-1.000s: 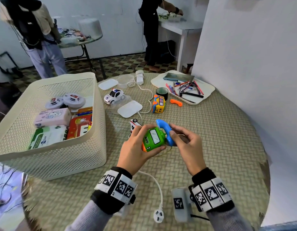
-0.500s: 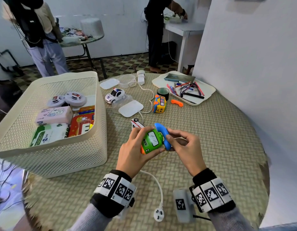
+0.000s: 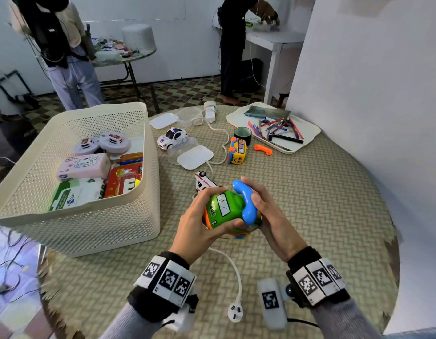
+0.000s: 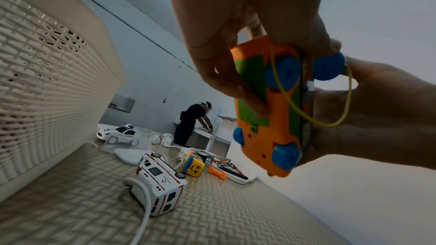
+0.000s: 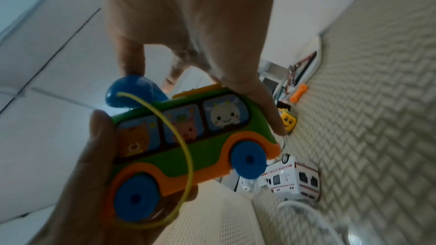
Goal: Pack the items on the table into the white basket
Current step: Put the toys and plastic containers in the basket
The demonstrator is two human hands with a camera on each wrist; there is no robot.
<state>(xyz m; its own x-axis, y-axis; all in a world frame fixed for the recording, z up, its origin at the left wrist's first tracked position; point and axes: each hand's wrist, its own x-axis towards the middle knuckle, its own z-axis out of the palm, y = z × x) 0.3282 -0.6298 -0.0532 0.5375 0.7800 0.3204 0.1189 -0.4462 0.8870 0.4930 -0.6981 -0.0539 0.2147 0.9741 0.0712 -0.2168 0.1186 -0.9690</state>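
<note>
The white basket (image 3: 129, 192) stands on the left part of the round worktop (image 3: 310, 216), already holding packets and two round white devices, and the green toy bus (image 3: 224, 206) is not yet in it: both hands hold it in the air above the worktop, just to the right of the basket wall. The left hand (image 3: 200, 223) is curled round the front of the bus, and the right hand (image 3: 268, 216) is curled round its rear, pressing the blue handset (image 3: 246, 201) against the roof. The main risk, as a judgement, is that the handset slips off when one hand lets go for the transfer, because it seems only to rest on the bus and hangs on a thin yellow cord (image 5: 184, 148); the loose loop of this cord could also catch on a finger or on the basket rim. A smaller risk is that the bus knocks the white ambulance (image 4: 160, 181), which lies on its side directly below, over a white cable (image 4: 144, 211). The head view shows the basket contents and the other toys waiting farther back; it hides the cord almost fully. The left wrist view alone shows the orange underside with its blue wheels, and the right wrist view alone shows the animal pictures on the side windows.
</note>
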